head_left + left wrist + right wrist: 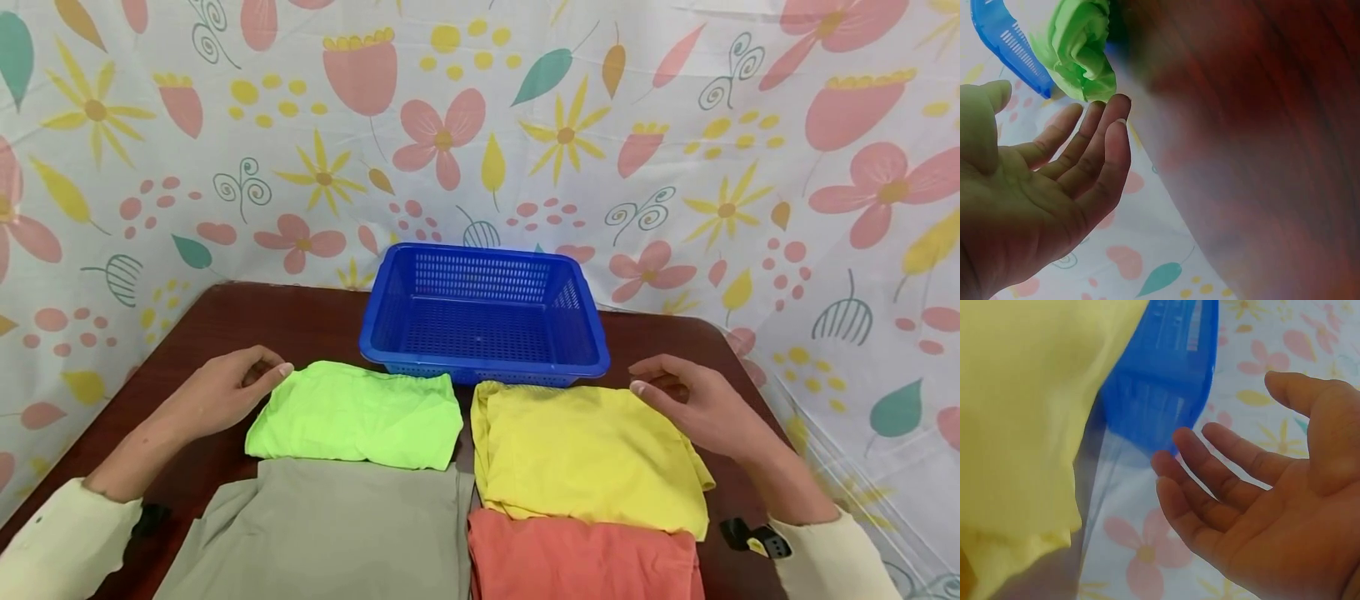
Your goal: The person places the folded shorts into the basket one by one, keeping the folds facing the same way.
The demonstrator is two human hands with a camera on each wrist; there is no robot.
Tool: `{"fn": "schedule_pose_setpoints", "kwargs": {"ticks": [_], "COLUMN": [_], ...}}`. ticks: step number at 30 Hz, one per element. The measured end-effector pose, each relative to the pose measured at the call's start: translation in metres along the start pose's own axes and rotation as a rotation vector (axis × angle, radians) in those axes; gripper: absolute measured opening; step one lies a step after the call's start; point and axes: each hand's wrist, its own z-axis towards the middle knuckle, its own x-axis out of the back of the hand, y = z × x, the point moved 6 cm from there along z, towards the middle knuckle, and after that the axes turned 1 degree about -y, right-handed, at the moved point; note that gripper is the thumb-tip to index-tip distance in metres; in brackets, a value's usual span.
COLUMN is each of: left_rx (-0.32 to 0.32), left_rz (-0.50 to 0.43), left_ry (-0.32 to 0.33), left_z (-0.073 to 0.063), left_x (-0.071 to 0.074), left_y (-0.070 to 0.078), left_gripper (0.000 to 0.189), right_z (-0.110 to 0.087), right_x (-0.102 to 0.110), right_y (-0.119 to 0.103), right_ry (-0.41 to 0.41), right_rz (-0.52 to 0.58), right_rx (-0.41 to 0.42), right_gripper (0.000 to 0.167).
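In the head view my left hand (228, 387) hovers at the left end of a folded lime-green cloth (356, 417), its fingers loosely bent with nothing in them. The left wrist view shows the fingertips right at the bunched edge of the green cloth (1079, 56). My right hand (693, 400) is at the upper right corner of a folded yellow cloth (585, 450), fingers relaxed and holding nothing. Below the green piece lies a folded grey cloth (337, 525). A folded coral-red cloth (585, 558) lies below the yellow one.
A blue plastic basket (487, 369) with perforated walls stands behind the cloths, and nothing shows inside it. The dark reddish-brown table (247, 317) has its far edge against a floral-print sheet (480, 125). Cream sleeves (75, 533) cover both forearms.
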Motion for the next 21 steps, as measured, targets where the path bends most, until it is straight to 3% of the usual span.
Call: {"fn": "schedule_pose_setpoints", "kwargs": {"ticks": [12, 21], "left_rx": [0.054, 0.06], "left_rz": [-0.052, -0.126], "left_ry": [-0.093, -0.136], "left_z": [-0.005, -0.005], "left_x": [-0.011, -0.015], "left_y": [0.002, 0.005], "left_gripper": [0.066, 0.071], "right_z": [-0.001, -0.002], "right_x": [-0.034, -0.055], "right_y": [-0.028, -0.045], "right_ry": [-0.088, -0.111], "right_rz": [0.089, 0.183], "right_rx": [0.094, 0.096], "right_gripper": [0.023, 0.026]}}
